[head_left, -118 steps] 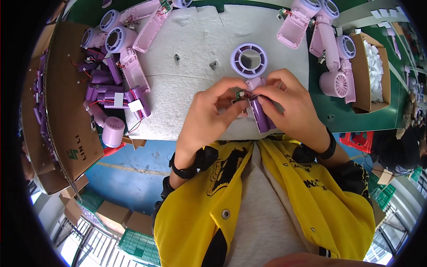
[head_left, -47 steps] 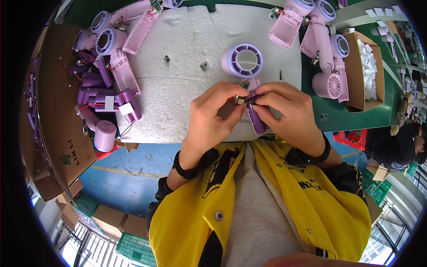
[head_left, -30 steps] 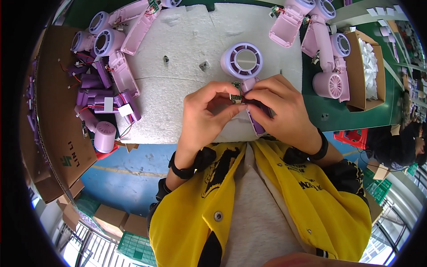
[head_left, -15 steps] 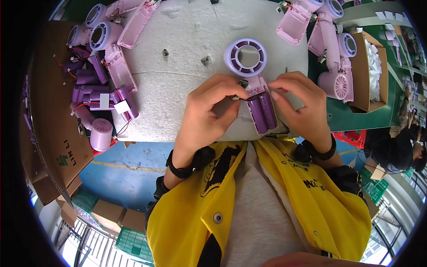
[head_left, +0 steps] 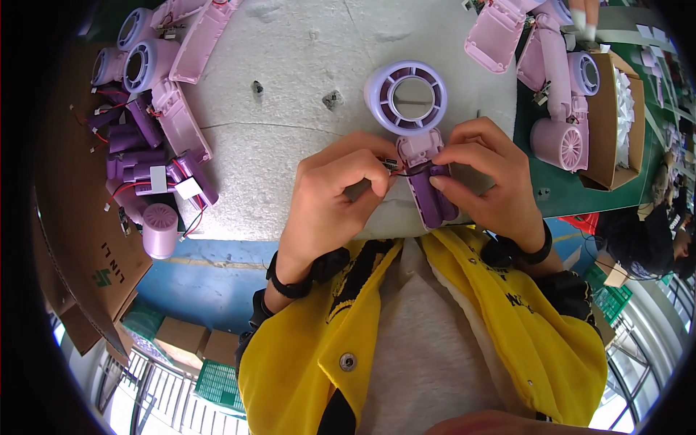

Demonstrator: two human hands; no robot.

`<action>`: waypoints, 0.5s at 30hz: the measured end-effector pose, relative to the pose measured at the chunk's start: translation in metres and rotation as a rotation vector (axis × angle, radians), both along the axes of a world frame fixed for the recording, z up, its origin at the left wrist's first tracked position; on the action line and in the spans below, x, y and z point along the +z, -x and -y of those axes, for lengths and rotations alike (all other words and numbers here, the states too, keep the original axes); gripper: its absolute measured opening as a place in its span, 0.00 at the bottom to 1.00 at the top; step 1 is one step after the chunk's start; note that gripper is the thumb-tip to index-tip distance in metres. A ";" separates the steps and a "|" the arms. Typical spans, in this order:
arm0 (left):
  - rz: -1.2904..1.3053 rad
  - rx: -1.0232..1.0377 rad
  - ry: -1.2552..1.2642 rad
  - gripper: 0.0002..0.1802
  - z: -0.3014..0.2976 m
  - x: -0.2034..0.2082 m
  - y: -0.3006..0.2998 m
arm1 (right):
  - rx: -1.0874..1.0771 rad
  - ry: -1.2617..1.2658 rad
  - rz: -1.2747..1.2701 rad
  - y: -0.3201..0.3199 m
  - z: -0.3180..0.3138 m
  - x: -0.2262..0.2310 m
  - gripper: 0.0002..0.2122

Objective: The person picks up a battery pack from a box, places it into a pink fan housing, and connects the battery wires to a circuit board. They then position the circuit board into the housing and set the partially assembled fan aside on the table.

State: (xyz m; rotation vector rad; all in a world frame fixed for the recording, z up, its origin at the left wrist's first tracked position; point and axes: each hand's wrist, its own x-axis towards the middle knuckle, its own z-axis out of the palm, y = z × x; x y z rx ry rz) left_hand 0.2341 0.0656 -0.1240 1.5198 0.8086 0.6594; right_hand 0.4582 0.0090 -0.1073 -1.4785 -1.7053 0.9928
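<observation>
A handheld device with a lilac round ring head (head_left: 377,98) lies in front of me, its open pink handle (head_left: 417,145) pointing toward my body. Two purple cylindrical battery cells (head_left: 437,206) sit side by side in the handle. My left hand (head_left: 330,196) pinches thin wires (head_left: 410,172) beside a small circuit board (head_left: 390,164), left of the handle. Across the handle, my right hand (head_left: 500,181) has thumb and index finger closed in on the dark wire's other end, over the cells' top; the fingers partly cover that spot.
At the left are several similar pink devices (head_left: 174,119) and a heap of purple battery packs (head_left: 130,138) beside a cardboard box (head_left: 80,225). More pink devices (head_left: 558,141) lie at the right, near a cardboard box (head_left: 598,156) of white pieces. White foam (head_left: 275,167) covers the worktop.
My right hand has come in from beside the handle to the wire over the cells. My left hand still pinches at the wires. The whole view has shifted slightly.
</observation>
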 end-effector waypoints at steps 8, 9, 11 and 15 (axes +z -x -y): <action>0.019 0.013 -0.059 0.13 -0.001 0.005 -0.002 | 0.034 0.047 -0.071 -0.005 -0.002 0.004 0.13; 0.026 0.026 -0.042 0.13 -0.001 0.005 -0.003 | 0.035 0.056 -0.067 -0.006 -0.002 0.005 0.13; 0.034 0.036 -0.022 0.14 0.000 0.008 -0.004 | 0.033 0.069 -0.062 -0.006 -0.003 0.008 0.13; -0.161 0.031 -0.192 0.13 0.003 0.023 -0.009 | 0.026 0.081 -0.036 -0.004 -0.005 0.011 0.13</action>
